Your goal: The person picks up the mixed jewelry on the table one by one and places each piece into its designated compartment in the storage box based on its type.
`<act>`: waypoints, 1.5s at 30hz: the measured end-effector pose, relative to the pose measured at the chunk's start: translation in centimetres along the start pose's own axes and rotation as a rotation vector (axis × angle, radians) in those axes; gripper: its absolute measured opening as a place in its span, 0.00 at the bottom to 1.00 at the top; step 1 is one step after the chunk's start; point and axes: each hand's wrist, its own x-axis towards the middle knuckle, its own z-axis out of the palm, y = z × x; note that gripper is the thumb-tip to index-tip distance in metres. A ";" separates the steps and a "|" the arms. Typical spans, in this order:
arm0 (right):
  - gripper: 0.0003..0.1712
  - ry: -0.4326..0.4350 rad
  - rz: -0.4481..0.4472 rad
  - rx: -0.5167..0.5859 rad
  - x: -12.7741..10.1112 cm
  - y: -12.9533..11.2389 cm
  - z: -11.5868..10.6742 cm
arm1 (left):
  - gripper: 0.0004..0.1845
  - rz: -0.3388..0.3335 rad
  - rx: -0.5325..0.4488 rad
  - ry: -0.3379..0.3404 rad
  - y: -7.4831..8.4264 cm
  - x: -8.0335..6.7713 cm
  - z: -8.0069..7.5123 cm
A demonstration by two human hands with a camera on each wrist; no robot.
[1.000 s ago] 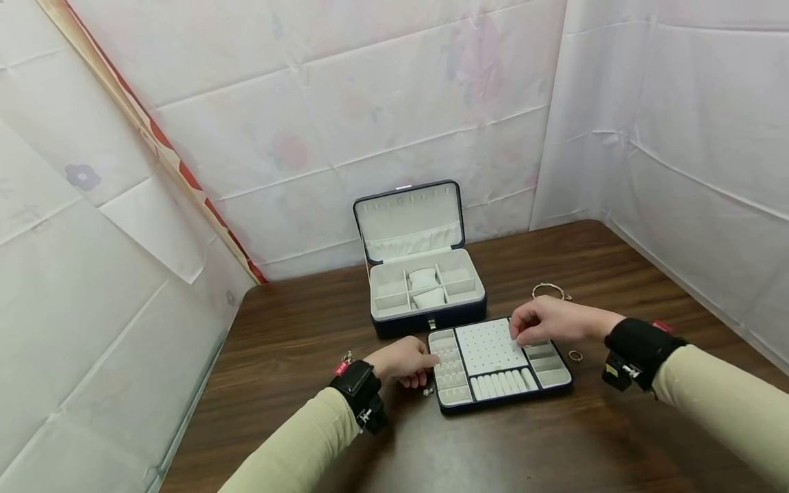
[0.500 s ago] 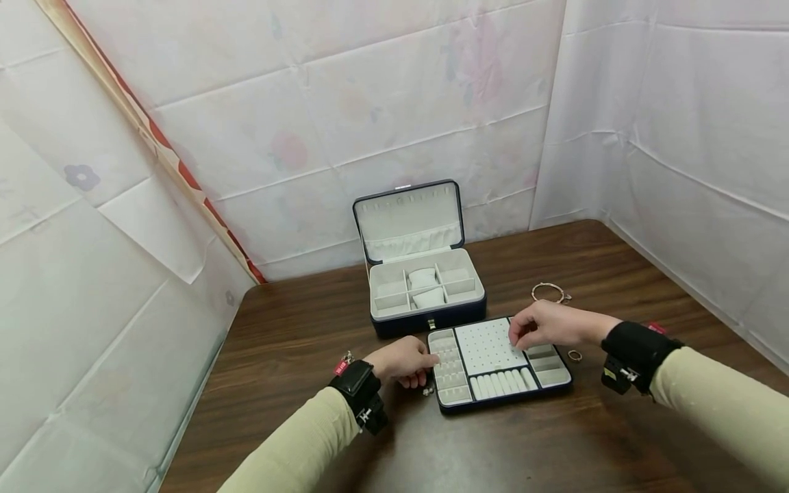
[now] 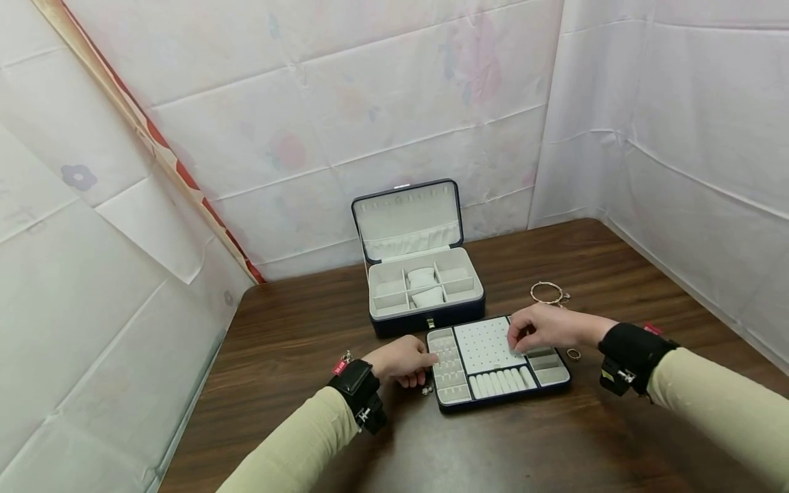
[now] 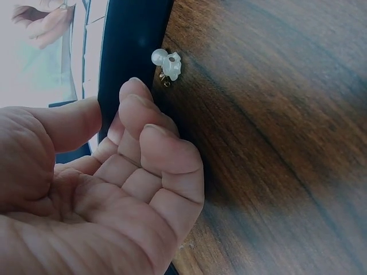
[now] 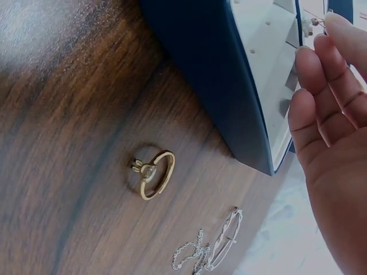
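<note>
Head view: since the earlier frame the right hand [image 3: 545,327] has slid slightly left over the tray [image 3: 557,381], fingertips pinched on its pegboard. The left hand [image 3: 403,361] stays at the tray's left edge. The open box [image 3: 425,318] holds two cushions.

Left wrist: fingers loosely curled, holding nothing; an earring [image 4: 167,63] lies beside the tray.

Right wrist: fingers pinch a small stud [image 5: 314,22]; a ring [image 5: 153,173] and bracelet [image 5: 221,243] lie on the table.

Wooden table [image 3: 296,356] carries jewellery box [image 3: 425,301], tray [image 3: 493,397], bracelet [image 3: 547,292], ring [image 3: 574,354].

Counted on the table: one open jewellery box [image 3: 425,287], one tray [image 3: 496,400], one ring [image 3: 574,354], one bracelet [image 3: 547,293], one small earring [image 4: 167,64]. Two hands are seen.
</note>
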 end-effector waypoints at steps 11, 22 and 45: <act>0.05 0.004 0.009 -0.002 0.2 0.3 0.1 | 0.18 0.003 0.017 0.008 0.0 -0.1 -0.1; 0.05 0.012 0.021 0.012 0.3 0.5 0.4 | 0.18 0.001 0.011 0.004 0.0 -0.2 -0.1; 0.05 0.008 -0.002 0.018 -0.1 0.5 0.4 | 0.18 0.017 0.049 -0.003 0.2 -0.3 -0.2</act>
